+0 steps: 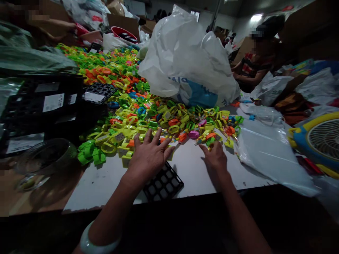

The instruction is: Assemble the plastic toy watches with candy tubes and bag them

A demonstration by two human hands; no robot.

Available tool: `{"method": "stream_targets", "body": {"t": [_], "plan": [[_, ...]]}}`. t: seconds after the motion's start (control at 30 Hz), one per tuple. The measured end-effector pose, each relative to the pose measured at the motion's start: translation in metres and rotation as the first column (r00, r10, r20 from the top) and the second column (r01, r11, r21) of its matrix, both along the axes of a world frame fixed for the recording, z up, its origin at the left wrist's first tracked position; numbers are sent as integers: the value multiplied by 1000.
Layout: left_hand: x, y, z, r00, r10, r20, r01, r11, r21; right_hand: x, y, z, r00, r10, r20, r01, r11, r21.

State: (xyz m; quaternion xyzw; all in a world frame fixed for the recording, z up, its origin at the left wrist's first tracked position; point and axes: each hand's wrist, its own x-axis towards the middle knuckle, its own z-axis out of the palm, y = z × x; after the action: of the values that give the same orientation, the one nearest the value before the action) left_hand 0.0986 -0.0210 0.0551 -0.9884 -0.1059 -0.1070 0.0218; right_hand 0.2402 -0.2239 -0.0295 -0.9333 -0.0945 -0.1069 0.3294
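My left hand [150,155] lies with fingers spread at the near edge of a pile of small, bright plastic pieces [127,130], mostly yellow, green and orange, many of them loop-shaped. Its fingertips touch the yellow ones. Partly beneath that hand and wrist is a black tray [166,183] with rows of rounded cells. My right hand [217,158] is at the pile's edge farther right, fingers curled in and thumb toward them. A green piece [210,141] is right at its fingertips; whether it is gripped is hidden.
A large white plastic bag [188,60] stands on the pile. Black trays with labels [47,106] and a clear bowl [47,155] are at left. Flat clear bags [265,148] and a yellow-blue fan [323,141] are at right. Another person [254,63] sits behind.
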Motion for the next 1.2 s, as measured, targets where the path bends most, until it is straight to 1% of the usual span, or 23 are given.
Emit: {"method": "stream_targets", "body": {"t": [0.03,0.07,0.1,0.13,0.17,0.2,0.23,0.27,0.3,0.37,0.43,0.47,0.5,0.53,0.6,0.67,0.73,0.87,0.93,1.07,1.2], "plan": [[2,0,1,1000,20,-2,-20,1000,-14,10,-11,-1,999,-37,-30,35,996,-86],[4,0,3,999,40,-10,-40,999,-33,17,-21,-2,997,-42,-68,31,988,-153],[4,0,6,998,53,-23,-55,997,-54,21,-29,-2,994,-32,-106,11,981,-192],[4,1,10,998,59,-33,-61,996,-70,22,-35,-1,990,-20,-137,-7,981,-196],[1,3,13,998,58,-35,-60,995,-77,19,-38,1,986,-7,-166,-20,987,-161],[-3,5,17,998,54,-30,-56,996,-75,13,-39,3,979,12,-205,-29,996,-80],[-8,9,20,998,52,-20,-53,996,-69,4,-36,6,965,53,-258,-44,998,40],[-15,13,23,998,56,-13,-57,996,-65,-8,-30,9,939,125,-321,-68,981,184],[-22,18,24,998,64,-16,-65,995,-69,-22,-21,12,896,232,-379,-104,938,330],[-35,27,23,996,71,-57,-77,991,-109,-56,3,16,754,486,-441,-191,805,562],[-43,33,18,994,57,-90,-70,987,-145,-89,30,15,593,685,-424,-293,673,679],[-46,35,15,995,48,-90,-61,987,-150,-103,42,13,531,749,-396,-350,620,702],[-48,37,12,996,39,-81,-51,988,-149,-114,54,9,490,794,-361,-411,575,707],[-49,37,9,997,36,-67,-45,989,-144,-123,63,5,471,823,-317,-478,540,692],[-49,37,6,999,36,-41,-41,990,-135,-132,76,-4,471,852,-230,-611,503,611],[-49,36,4,999,34,-23,-37,990,-133,-133,80,-11,488,857,-166,-700,498,512],[-50,35,4,999,37,-8,-37,990,-136,-132,81,-15,501,858,-116,-752,498,432],[-51,35,3,999,45,-15,-47,984,-172,-135,81,-15,496,868,-26,-803,470,367],[-52,36,3,999,42,-13,-44,979,-199,-140,83,-14,518,855,-15,-797,489,354],[-52,37,2,999,35,-7,-36,969,-243,-151,89,-16,586,810,-16,-762,557,332],[-53,35,5,1000,30,1,-29,978,-209,-158,94,-19,593,805,-4,-773,570,278]]}}
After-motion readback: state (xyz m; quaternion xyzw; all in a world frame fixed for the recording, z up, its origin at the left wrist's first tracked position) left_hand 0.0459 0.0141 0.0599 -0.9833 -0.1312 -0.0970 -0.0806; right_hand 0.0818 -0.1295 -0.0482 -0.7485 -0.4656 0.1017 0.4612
